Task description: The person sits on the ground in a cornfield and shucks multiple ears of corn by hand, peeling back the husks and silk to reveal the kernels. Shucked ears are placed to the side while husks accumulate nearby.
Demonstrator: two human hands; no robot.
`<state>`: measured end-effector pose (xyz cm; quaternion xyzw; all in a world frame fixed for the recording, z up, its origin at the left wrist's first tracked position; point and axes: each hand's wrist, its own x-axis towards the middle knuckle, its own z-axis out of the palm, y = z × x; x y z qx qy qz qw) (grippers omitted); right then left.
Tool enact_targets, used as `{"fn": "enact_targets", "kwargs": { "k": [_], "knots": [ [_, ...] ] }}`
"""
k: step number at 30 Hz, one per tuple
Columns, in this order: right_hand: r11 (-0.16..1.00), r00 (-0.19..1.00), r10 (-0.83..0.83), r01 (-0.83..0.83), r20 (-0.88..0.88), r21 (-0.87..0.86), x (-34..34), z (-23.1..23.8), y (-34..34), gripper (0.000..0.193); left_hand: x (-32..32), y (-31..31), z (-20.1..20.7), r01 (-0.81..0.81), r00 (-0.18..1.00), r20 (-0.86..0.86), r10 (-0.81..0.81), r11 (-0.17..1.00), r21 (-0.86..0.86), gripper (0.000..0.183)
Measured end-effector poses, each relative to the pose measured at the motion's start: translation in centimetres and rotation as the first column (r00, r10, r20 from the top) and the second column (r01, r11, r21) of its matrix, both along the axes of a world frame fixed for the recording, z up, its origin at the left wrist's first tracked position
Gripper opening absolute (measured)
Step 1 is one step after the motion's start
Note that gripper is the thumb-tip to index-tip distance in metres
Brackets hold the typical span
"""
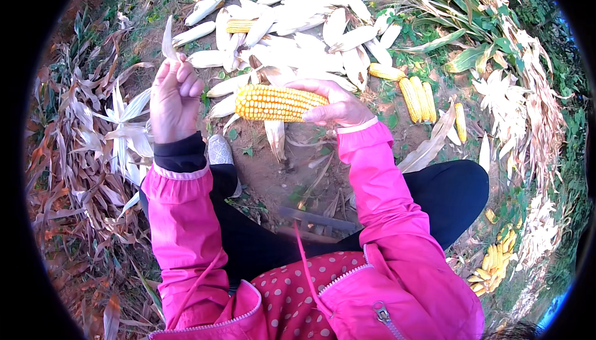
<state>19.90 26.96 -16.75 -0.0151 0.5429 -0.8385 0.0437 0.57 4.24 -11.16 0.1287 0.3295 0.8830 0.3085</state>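
so, the left hand [176, 99] pinches a pale husk strip [168, 40], and the right hand [339, 105] grips one end of the bare yellow cob [274, 103] between the hands. a firm hold there should steady the cob; the strip is best dropped clear of it.
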Motion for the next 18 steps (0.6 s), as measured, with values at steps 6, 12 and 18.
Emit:
{"fn": "enact_targets", "kwargs": {
  "k": [6,12,18],
  "knots": [
    [0.665,0.72,-0.64,0.694,0.269,-0.277,5.0,-10.0,7.6,0.04,-11.2,-13.5,2.4,-0.75,0.653,0.657,0.376,0.442,0.492,0.036],
    [-0.151,0.006,-0.928,0.908,0.372,-0.391,9.6,-14.1,16.5,0.027,-9.8,-19.1,4.5,-0.74,0.659,0.677,0.328,0.442,0.507,0.064],
    [0.632,0.538,-0.756,0.748,0.373,0.203,0.6,-15.1,9.6,0.039,-10.5,-17.3,2.4,-0.291,0.941,0.299,0.16,0.832,0.472,0.051]
  ]
}}
